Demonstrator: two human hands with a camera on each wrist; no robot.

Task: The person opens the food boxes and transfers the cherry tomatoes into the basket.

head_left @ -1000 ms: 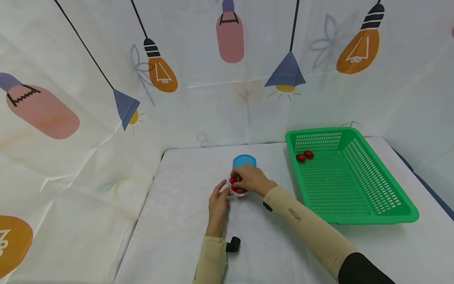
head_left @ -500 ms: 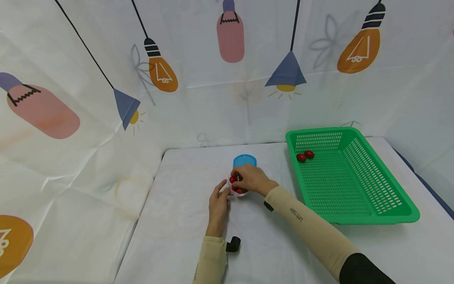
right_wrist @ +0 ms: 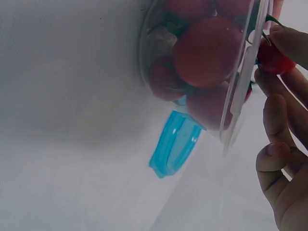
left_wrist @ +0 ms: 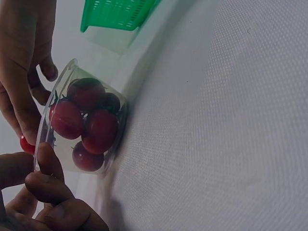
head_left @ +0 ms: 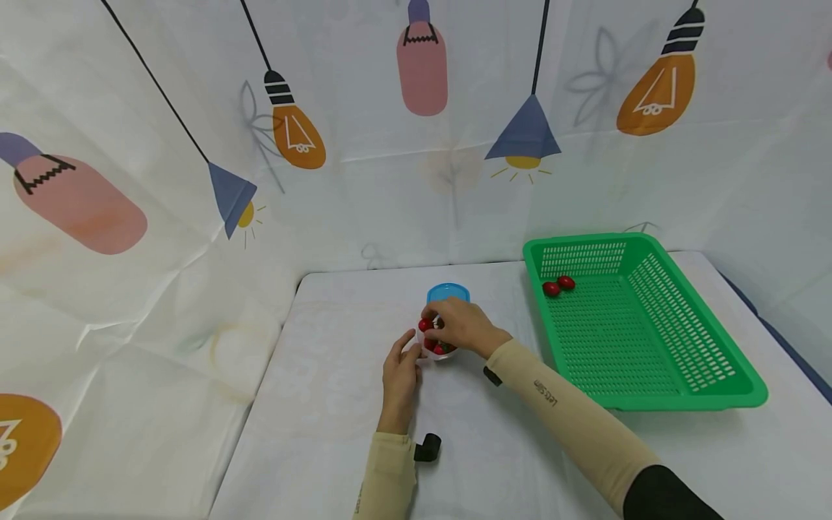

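A clear plastic tub (right_wrist: 244, 79) with several red cherry tomatoes (left_wrist: 99, 131) in it stands at the middle of the white table. My left hand (head_left: 399, 379) holds the tub's near left side, its fingers and thumb at the rim in the left wrist view. Over the tub's opening, my right hand (head_left: 464, 326) pinches one cherry tomato (right_wrist: 275, 57) with a green stem between thumb and fingers. From the head, this hand covers part of the tub. Just behind the tub is a blue lid (head_left: 448, 291).
To the right stands a large green slotted basket (head_left: 679, 310). Two red tomatoes (head_left: 552, 289) lie in its far left corner. A patterned white cloth (head_left: 390, 180) hangs behind the table (head_left: 338, 375) and along its left side.
My right hand and the pinched tomato have shifted very slightly toward the far side of the tub. The left hand stays in place.
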